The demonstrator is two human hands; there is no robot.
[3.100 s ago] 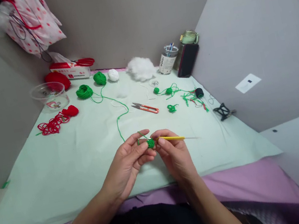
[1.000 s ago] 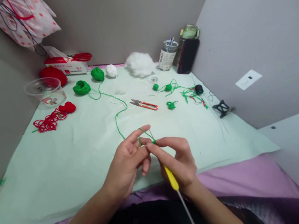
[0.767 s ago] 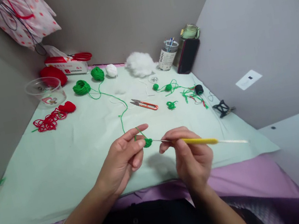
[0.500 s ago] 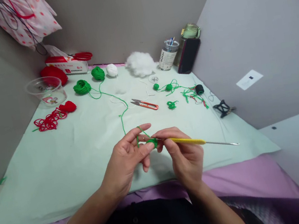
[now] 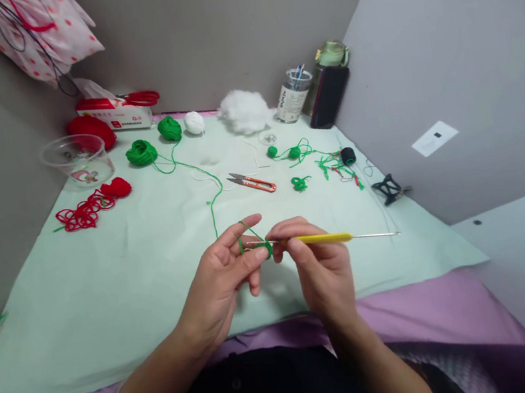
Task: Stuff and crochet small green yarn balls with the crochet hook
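Note:
Between the thumb and fingers of my left hand (image 5: 227, 267) is a small green crocheted piece (image 5: 268, 248). Green yarn (image 5: 214, 215) loops over my raised left index finger and trails back to a green ball (image 5: 142, 153). My right hand (image 5: 318, 258) grips a crochet hook by its yellow handle (image 5: 325, 238). One metal tip of the hook lies at the green piece, close to my left fingers; the other end points to the right. Beyond my hands, orange thread snips (image 5: 254, 183) lie on the pale green cloth (image 5: 159, 242).
Red yarn (image 5: 80, 215) and a clear plastic bowl (image 5: 84, 163) are at the left. White stuffing (image 5: 246, 111), a pen jar (image 5: 293, 97) and a phone (image 5: 329, 98) stand along the back. Green scraps (image 5: 299, 183) and a black spool (image 5: 347, 156) lie at the right.
The hook's free right end has swung upward and slightly left, so the hook is nearer to level. Both hands keep their hold, and the whole view has shifted slightly.

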